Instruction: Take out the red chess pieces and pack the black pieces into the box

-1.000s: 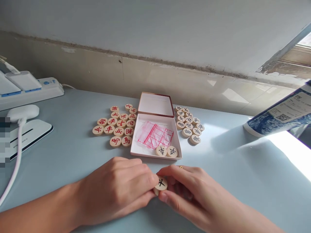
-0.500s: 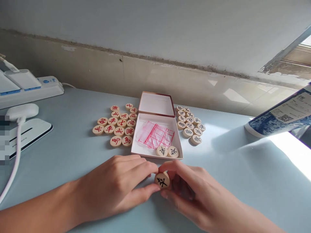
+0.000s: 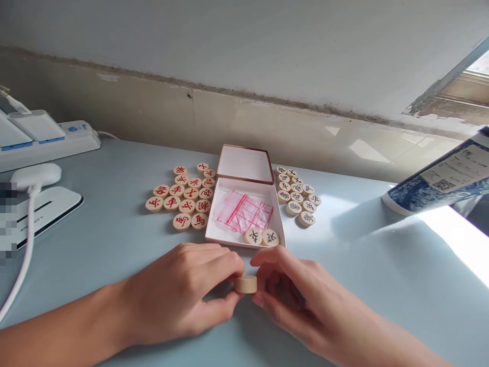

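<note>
Between my two hands, in front of the box, is a round wooden piece [image 3: 245, 284], seen from its side, its character out of sight. My left hand [image 3: 191, 290] pinches its left edge between thumb and fingers. The fingers of my right hand [image 3: 294, 295] are curled but apart at the piece's right side, with the thumb near its lower edge. Behind them lies the open white box [image 3: 225, 237], holding a clear plastic bag with red lines [image 3: 244, 211] and two black-marked pieces [image 3: 253, 236] at its near right corner.
Several red-marked pieces [image 3: 187, 206] lie left of the box, several black-marked ones [image 3: 294, 208] right of it. The box lid [image 3: 245, 163] stands behind. A power strip [image 3: 80, 135] and white cable [image 3: 28, 244] are at left, a blue cylinder [image 3: 439, 178] at right.
The piece has turned from showing its black character to showing its side, and shifted slightly left. My right fingers have come off its top.
</note>
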Demonstrator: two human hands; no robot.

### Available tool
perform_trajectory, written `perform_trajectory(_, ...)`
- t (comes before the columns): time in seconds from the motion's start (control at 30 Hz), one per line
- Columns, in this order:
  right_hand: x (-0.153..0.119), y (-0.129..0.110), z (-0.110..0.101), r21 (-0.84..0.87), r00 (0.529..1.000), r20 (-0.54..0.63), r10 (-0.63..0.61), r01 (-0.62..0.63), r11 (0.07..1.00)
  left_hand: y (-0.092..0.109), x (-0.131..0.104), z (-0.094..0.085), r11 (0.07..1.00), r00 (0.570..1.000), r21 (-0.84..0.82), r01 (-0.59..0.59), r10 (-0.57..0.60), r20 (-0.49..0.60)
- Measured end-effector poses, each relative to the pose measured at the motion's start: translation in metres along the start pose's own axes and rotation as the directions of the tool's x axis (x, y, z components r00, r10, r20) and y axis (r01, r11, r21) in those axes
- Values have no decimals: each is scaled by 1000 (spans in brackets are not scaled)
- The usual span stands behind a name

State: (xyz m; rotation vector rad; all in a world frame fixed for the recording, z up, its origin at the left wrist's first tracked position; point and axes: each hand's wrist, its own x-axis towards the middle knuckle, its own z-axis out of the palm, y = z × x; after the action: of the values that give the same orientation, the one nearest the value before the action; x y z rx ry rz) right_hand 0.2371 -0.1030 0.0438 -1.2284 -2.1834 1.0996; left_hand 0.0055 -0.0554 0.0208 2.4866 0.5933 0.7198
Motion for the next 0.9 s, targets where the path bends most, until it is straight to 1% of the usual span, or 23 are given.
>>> perform_trajectory(0.13,1,-1,-1,60,999,41,10,-12,998,1,0,1,999,1000,26,-22,22,-16)
perform_trajectory(0.23,1,0,-2,52,999,44,5,-7,999,0,-1,2,998,999,59,-38,39,-21)
perform_trajectory(0.33,1,0,-2,42,999,51,2,-4,999,-1,-2,1,998,999,49,-45,45,-9)
perform_trajectory(0.47,1,-1,-1,45,1000,-3,-22,22,999,-3,-2,-1,999,998,25,-42,41,55)
perform_trajectory(0.57,1,-1,1,25,999,-32,-28,29,999,-2,-2,-2,998,996,17,-52,51,76)
perform_trajectory(0.67,0,1,3,7,997,-53,-55,55,998,-1,-1,-4,999,995,-9,-54,54,80)
perform_trajectory(0.8,-2,3,4,37,993,-53,-110,112,993,0,1,-5,996,997,-72,-44,49,66)
perform_trajectory(0.9,-4,4,5,-2,990,-66,-122,122,992,0,1,-5,992,998,-121,-24,31,52)
